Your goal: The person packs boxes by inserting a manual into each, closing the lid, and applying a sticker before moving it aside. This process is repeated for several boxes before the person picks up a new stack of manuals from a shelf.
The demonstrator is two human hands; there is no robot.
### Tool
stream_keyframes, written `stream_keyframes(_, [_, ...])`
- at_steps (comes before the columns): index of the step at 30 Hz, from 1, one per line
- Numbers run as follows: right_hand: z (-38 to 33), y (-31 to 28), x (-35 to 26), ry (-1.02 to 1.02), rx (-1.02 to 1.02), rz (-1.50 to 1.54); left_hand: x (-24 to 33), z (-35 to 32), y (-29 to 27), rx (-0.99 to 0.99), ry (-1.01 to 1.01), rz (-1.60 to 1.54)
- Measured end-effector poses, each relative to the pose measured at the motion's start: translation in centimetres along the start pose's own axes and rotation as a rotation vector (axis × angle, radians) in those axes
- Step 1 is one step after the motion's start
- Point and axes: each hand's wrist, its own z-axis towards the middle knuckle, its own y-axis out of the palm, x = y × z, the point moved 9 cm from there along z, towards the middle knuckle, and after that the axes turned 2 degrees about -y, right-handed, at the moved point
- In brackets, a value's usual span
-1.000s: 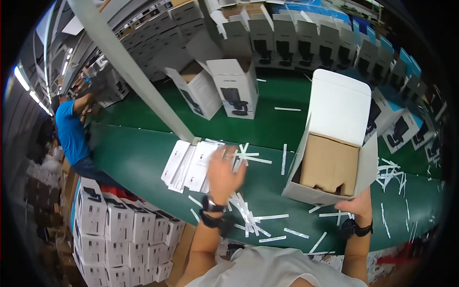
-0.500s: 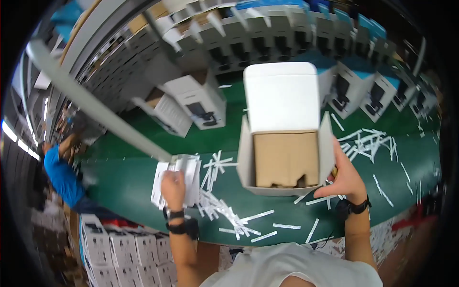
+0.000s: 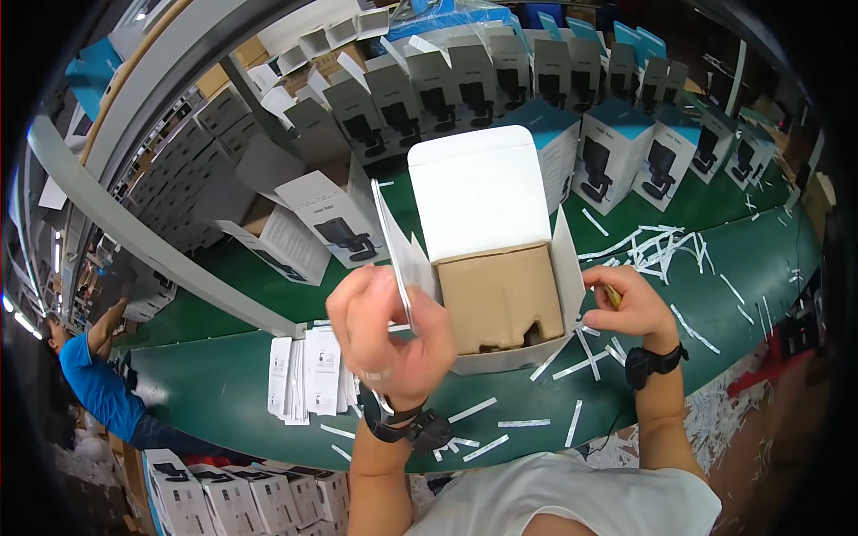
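An open white carton [image 3: 509,357] stands in front of me, its lid [image 3: 478,192] raised and a brown cardboard insert [image 3: 500,295] inside. My left hand [image 3: 389,335] pinches a thin white booklet [image 3: 393,241], seen nearly edge-on beside the carton's left flap. Under and left of that hand, a pile of white leaflets [image 3: 322,371] lies on the green table [image 3: 206,375]. My right hand [image 3: 633,308] is at the carton's right side, fingertips against its flap. A small yellow thing [image 3: 612,297] is tucked in its curled fingers; its kind is mostly hidden.
Paper strips [image 3: 666,255] litter the table on both sides. Printed cartons [image 3: 612,156] stand in rows at the back, with two open ones [image 3: 335,214] at left. A grey post [image 3: 170,232] slants across the left. A person in blue [image 3: 98,380] works at far left.
My left hand has risen from the leaflet pile to the carton's left flap, now with a booklet in it. My right hand's fingers have curled in. The view has shifted slightly.
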Motion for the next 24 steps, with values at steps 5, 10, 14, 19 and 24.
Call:
stream_keyframes(5, [-1.9, -2.3, -0.8, 0.030, 0.110, -0.045, -2.2, -2.1, 1.6, -0.066, -0.151, -0.280])
stream_keyframes(10, [-2.3, -3.2, -6.1, -0.215, 0.300, -0.198, -3.6, -5.8, 3.3, -0.266, -0.480, -0.535])
stream_keyframes(14, [-0.1, 1.7, -8.9, -0.461, 0.167, -0.359, -5.6, -10.6, 7.1, -0.382, -1.089, -0.797])
stream_keyframes(19, [0.2, 3.8, -7.8, -0.292, 0.220, -0.456, -5.7, -12.0, 6.8, -0.292, -1.192, -0.927])
stream_keyframes(24, [1.6, 3.8, -1.9, -0.053, 0.451, -0.130, -4.6, -11.5, 7.8, -0.372, -1.325, -1.006])
